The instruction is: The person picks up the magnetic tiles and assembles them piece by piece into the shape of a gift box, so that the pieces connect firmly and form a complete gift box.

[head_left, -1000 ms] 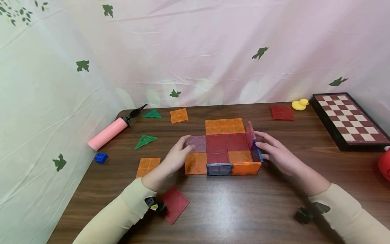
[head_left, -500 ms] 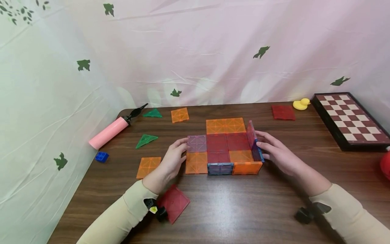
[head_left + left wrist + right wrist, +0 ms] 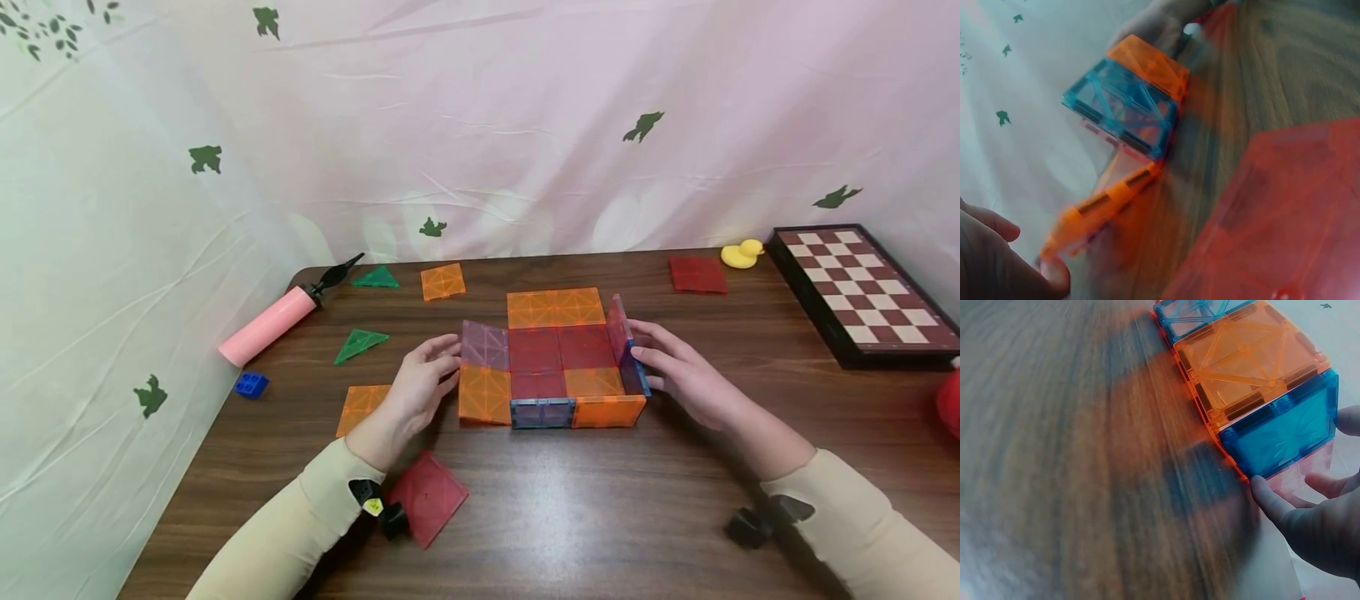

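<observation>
Your left hand (image 3: 417,385) is at the left edge of the tile structure (image 3: 555,358), which lies in the middle of the tabletop (image 3: 600,517). Its fingers are under the outer edge of the two left tiles (image 3: 484,371), one purple and one orange, and these tiles are tilted up a little, like a wall that begins to rise. The grip is loose, fingers half curled against the tile edge, not closed around it.

Your right hand (image 3: 678,375) rests against the right wall (image 3: 622,346), which stands upright. Its fingers are mostly straight and press on the outside of this wall; the right wrist view shows the fingertips (image 3: 1266,490) on the blue tile (image 3: 1282,431).

I think the step in hand is to fold the left side up. The next move probably asks you to turn the two tiles until they stand straight, while the right hand keeps the other wall steady, so the magnetic edges do not separate.

A loose red tile (image 3: 429,497) lies near your left wrist, and an orange tile (image 3: 362,406) is beside your left hand.
</observation>
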Demonstrator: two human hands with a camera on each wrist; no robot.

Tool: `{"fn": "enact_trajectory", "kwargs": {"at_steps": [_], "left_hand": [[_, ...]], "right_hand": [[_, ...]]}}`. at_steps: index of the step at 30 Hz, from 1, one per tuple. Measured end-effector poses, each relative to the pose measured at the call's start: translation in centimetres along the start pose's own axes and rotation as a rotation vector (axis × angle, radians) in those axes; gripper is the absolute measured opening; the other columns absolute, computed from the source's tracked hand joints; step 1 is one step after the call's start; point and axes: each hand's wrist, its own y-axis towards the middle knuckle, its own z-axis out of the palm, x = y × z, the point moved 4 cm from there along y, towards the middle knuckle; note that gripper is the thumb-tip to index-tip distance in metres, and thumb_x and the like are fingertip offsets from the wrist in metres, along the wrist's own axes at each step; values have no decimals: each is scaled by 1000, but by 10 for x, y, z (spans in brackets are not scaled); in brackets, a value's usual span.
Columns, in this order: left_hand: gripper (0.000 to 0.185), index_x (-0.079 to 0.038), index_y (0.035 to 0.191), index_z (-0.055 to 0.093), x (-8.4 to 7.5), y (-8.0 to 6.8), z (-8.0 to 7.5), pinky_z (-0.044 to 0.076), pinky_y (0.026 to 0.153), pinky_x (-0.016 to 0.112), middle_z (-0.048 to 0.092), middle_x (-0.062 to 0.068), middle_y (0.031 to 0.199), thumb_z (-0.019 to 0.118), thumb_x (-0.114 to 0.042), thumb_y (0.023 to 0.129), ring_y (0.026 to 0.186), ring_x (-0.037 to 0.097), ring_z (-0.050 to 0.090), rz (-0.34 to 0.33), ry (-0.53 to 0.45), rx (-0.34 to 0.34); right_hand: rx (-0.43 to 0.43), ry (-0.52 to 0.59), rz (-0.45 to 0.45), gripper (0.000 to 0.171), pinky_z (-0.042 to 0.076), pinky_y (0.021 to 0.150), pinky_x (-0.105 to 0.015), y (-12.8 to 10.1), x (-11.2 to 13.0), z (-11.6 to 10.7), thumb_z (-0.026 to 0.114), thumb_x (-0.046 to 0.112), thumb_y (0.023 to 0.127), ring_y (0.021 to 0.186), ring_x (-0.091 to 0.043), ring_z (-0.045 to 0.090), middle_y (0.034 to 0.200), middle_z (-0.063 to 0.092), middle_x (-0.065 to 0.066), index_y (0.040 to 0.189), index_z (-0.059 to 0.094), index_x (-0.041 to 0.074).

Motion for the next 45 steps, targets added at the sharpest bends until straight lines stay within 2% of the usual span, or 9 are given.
{"fn": "enact_trajectory", "kwargs": {"at_steps": [4, 7, 17, 22, 28, 32, 38, 41, 45], "left_hand": [[45, 3, 145, 49, 5, 3, 0, 50, 89, 33, 56, 16, 129, 52, 9, 100, 104, 19, 57, -2, 19, 6], [45, 1, 143, 52, 7, 4, 3, 51, 82, 30, 57, 12, 120, 55, 8, 99, 100, 18, 56, -3, 17, 23], [45, 1, 144, 49, 7, 3, 21, 50, 100, 48, 61, 13, 121, 60, -3, 101, 105, 21, 61, -78, 55, 175], [42, 1, 139, 51, 10, 3, 30, 54, 95, 46, 64, 17, 123, 65, -8, 100, 100, 22, 62, -101, 99, 189], [38, 0, 132, 55, 12, 1, 37, 57, 89, 41, 64, 12, 113, 68, -14, 99, 94, 21, 61, -101, 118, 169], [41, 0, 134, 52, 14, -11, 38, 55, 91, 46, 59, 13, 119, 64, -21, 101, 104, 25, 57, -104, 146, 162], [54, -1, 149, 39, 23, -40, 43, 43, 100, 66, 39, 21, 149, 59, -20, 103, 136, 37, 38, -118, 113, 214], [56, -1, 153, 33, 26, -50, 48, 41, 100, 68, 31, 23, 156, 57, -14, 104, 140, 39, 33, -113, 36, 240], [55, 1, 153, 32, 28, -54, 52, 41, 102, 66, 32, 26, 154, 55, -5, 103, 136, 37, 39, -90, -47, 238]], "right_hand": [[6, -2, -2, 59, 51, 94, -25, 0, 0, 0, 39, 26, 112, 122, -20, 51, 154, 27, -29, 161, 16, 4], [5, -4, 2, 60, 51, 94, -25, 1, 0, 0, 40, 27, 112, 123, -21, 50, 154, 27, -29, 161, 15, 4], [-8, -14, 15, 60, 51, 94, -24, 0, 0, -1, 41, 29, 111, 124, -22, 49, 154, 27, -27, 161, 17, 6], [-9, -18, 17, 61, 51, 94, -24, 1, 0, -1, 41, 30, 111, 125, -23, 48, 155, 27, -27, 161, 17, 6], [-13, -22, 27, 63, 51, 94, -24, 1, 0, -1, 42, 32, 111, 128, -28, 46, 155, 27, -27, 162, 17, 6], [-24, -46, 17, 61, 50, 94, -22, 2, 1, -4, 42, 31, 111, 125, -23, 49, 154, 30, -26, 161, 19, 6], [-71, -28, -43, 59, 47, 98, -20, 15, 5, -16, 40, 35, 111, 129, -15, 48, 156, 31, -21, 161, 23, 7], [-88, -26, -52, 60, 46, 100, -20, 26, 7, -21, 42, 37, 111, 135, -17, 44, 160, 28, -18, 162, 25, 10], [-107, -32, -35, 63, 45, 99, -18, 38, 5, -23, 47, 39, 109, 134, -14, 45, 163, 28, -16, 161, 29, 8]]}}
